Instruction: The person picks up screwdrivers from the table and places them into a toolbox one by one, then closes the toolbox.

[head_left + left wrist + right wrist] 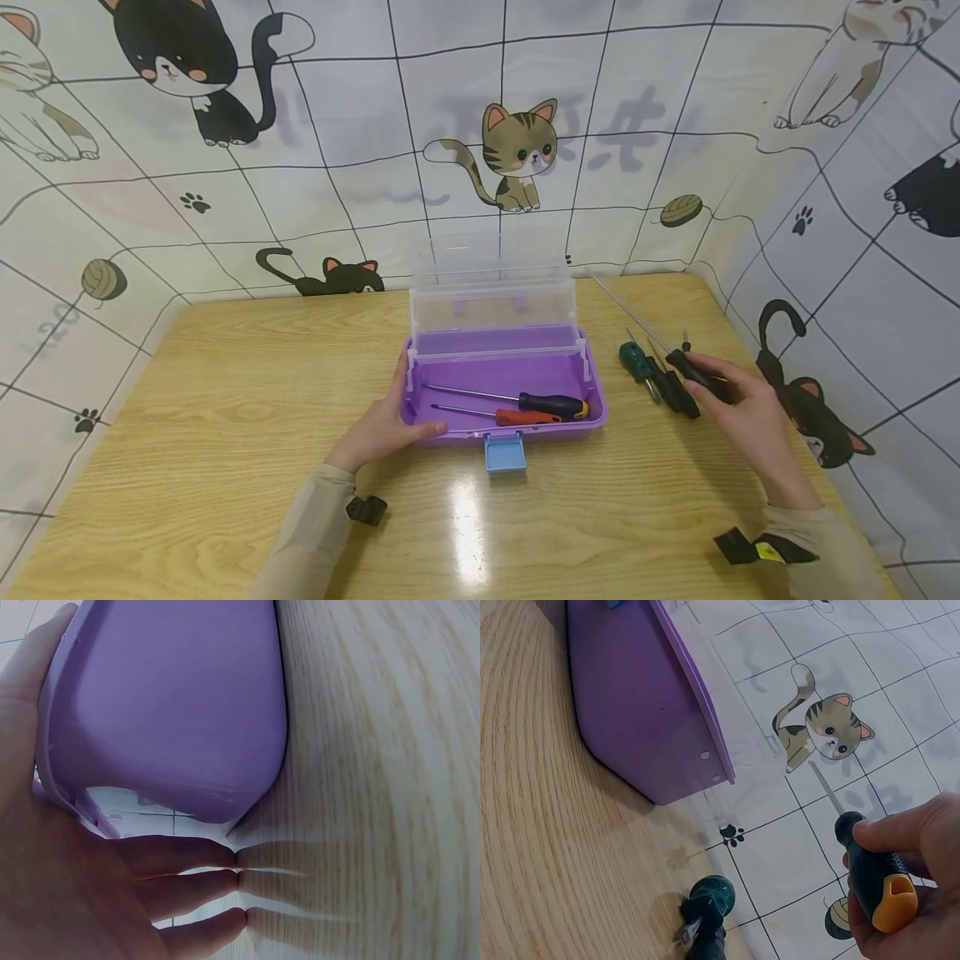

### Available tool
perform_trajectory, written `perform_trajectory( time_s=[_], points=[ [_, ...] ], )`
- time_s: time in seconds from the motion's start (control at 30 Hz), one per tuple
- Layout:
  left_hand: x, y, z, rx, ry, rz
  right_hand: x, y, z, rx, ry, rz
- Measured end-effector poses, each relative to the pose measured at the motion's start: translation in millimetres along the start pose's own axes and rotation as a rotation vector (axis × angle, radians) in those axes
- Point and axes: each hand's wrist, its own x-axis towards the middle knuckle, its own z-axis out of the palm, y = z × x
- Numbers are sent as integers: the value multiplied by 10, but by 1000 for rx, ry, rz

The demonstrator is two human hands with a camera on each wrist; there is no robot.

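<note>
A purple toolbox (491, 375) stands with its clear lid (491, 304) raised. Inside lie a black-handled screwdriver with a yellow end (551, 406) and a red-handled screwdriver (525, 417). My left hand (386, 425) rests against the box's front left corner, thumb on the rim; in the left wrist view its straight fingers (184, 892) reach down beside the box, tips at the tabletop. To the right of the box, my right hand (742, 400) grips a long screwdriver (870, 877) by its black handle with an orange end, its shaft pointing away from me and leftward.
A green-handled screwdriver (636, 362) and several dark-handled screwdrivers (678, 396) lie on the wooden table (262, 400) right of the toolbox, beneath the right hand. The box's blue latch (506, 454) hangs open at the front. A cat-patterned cloth (345, 167) closes off the back and sides.
</note>
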Motion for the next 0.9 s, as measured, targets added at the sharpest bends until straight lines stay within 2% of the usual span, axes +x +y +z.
perform_trajectory(
  time_s=[0.2, 0.5, 0.9],
  points=[
    [-8, 16, -7, 5, -2, -10, 12, -4, 30, 17, -22, -75],
    [-7, 7, -9, 1, -1, -14, 14, -23, 77, 52, -93, -88],
    [-9, 11, -1, 10, -4, -9, 54, -56, 158, 93, -146, -172]
  ],
)
